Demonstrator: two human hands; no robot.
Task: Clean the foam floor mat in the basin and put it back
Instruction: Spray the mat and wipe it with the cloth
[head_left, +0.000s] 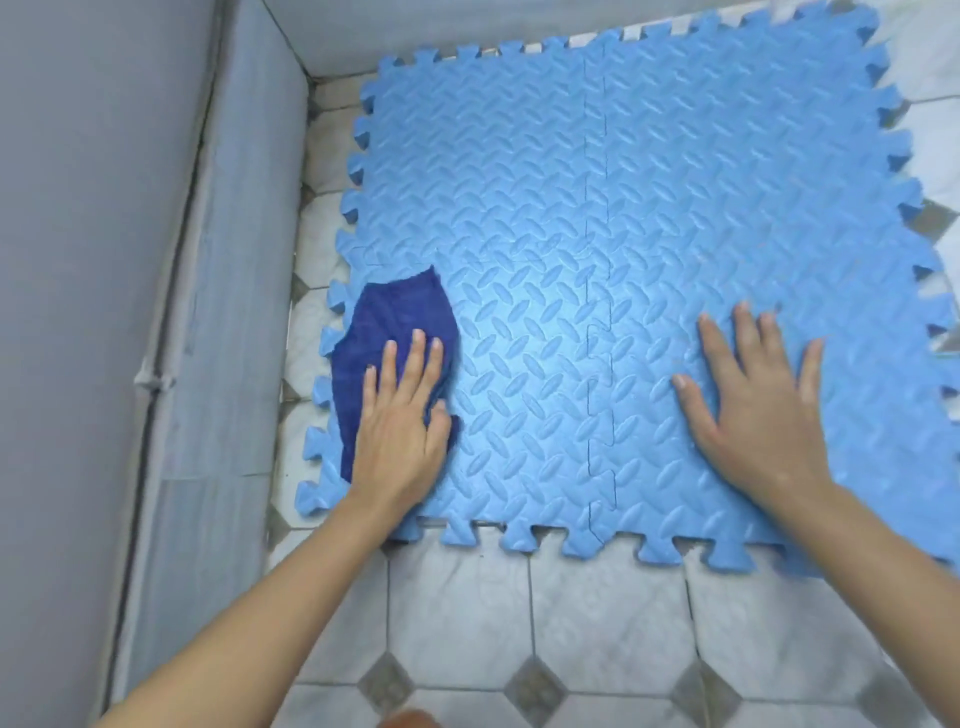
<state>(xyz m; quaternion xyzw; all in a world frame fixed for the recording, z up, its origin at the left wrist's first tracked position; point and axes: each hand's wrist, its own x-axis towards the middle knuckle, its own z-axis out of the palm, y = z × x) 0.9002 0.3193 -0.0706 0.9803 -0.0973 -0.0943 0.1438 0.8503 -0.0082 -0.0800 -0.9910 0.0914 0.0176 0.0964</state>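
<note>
A light blue foam floor mat (623, 234) of interlocking tiles with toothed edges lies flat on the tiled floor. A dark blue cloth (395, 322) rests on its near left part. My left hand (402, 431) presses flat on the cloth, fingers spread and pointing away from me. My right hand (758, 410) lies flat on the mat's near right part, fingers apart, holding nothing. A seam between tiles runs down the mat's middle.
A grey wall (78, 312) with a grey baseboard (228, 312) runs along the left and meets a back wall at the far corner. White floor tiles (597, 623) with small grey diamonds surround the mat.
</note>
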